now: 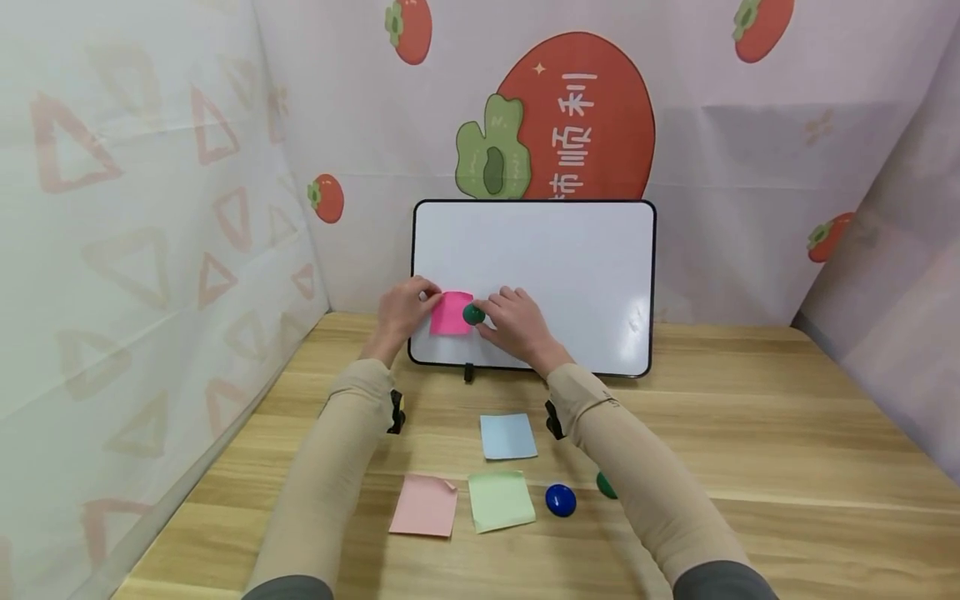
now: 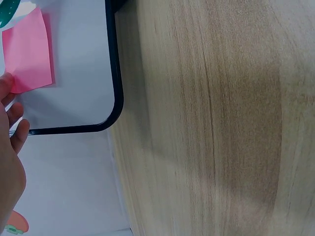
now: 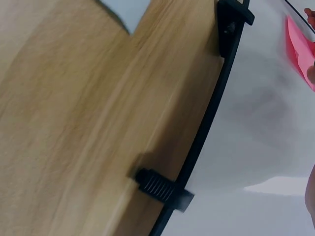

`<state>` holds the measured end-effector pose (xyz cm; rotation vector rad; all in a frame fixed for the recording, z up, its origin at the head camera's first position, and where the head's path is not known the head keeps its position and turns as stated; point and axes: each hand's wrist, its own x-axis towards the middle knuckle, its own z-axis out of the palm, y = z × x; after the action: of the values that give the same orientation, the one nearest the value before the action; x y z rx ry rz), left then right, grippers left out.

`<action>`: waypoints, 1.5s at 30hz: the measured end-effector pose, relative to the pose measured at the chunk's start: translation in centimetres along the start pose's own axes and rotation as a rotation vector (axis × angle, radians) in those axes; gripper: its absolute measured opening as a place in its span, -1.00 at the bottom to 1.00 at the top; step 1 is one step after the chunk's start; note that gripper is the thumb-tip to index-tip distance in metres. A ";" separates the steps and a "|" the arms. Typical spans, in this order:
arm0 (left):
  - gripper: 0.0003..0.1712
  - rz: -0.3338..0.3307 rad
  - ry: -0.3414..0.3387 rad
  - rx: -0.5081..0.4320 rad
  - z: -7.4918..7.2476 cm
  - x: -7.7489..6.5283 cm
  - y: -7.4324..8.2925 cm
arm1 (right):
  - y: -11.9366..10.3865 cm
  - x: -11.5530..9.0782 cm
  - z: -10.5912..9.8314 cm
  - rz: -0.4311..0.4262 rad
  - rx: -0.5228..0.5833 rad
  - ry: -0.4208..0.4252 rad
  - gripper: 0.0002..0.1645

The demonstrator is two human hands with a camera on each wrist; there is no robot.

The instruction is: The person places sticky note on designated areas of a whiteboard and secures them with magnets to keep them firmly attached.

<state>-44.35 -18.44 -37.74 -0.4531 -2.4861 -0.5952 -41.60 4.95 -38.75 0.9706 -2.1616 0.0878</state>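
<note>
A bright pink sticky note (image 1: 447,313) lies against the lower left of a whiteboard (image 1: 555,258). My left hand (image 1: 399,315) pinches its left edge between thumb and fingertips, and the left wrist view shows those fingers at the edge of the pink paper (image 2: 29,56). On the note's right edge sits a round green magnet (image 1: 472,314), held between the thumb and fingers of my right hand (image 1: 517,323). In the right wrist view the pink paper (image 3: 298,49) looks bent away from the board, and most of the right hand is out of frame.
Black feet (image 1: 468,372) support the whiteboard on the wooden table (image 1: 750,433). Nearer lie a light blue note (image 1: 508,437), a pale pink note (image 1: 424,507), a pale green note (image 1: 502,502) and a blue magnet (image 1: 561,500). Another green magnet (image 1: 606,485) is partly hidden by the right sleeve.
</note>
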 end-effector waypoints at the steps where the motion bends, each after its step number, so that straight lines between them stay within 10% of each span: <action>1: -0.81 0.000 0.001 -0.001 0.0 0.1 0.0 | -0.1 0.3 0.0 0.022 -0.014 -0.010 -0.59; 14: -0.82 -0.008 0.024 -0.002 0.0 0.3 0.5 | -1.4 3.8 1.7 0.157 -0.045 -0.058 -0.61; 45: -0.83 0.000 0.031 0.006 0.0 -0.2 -0.2 | -1.7 4.0 1.4 0.273 0.098 -0.163 -0.46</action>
<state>-44.29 -18.61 -37.90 -0.4382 -2.4577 -0.5899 -43.05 0.81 -37.51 0.7522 -2.4506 0.2555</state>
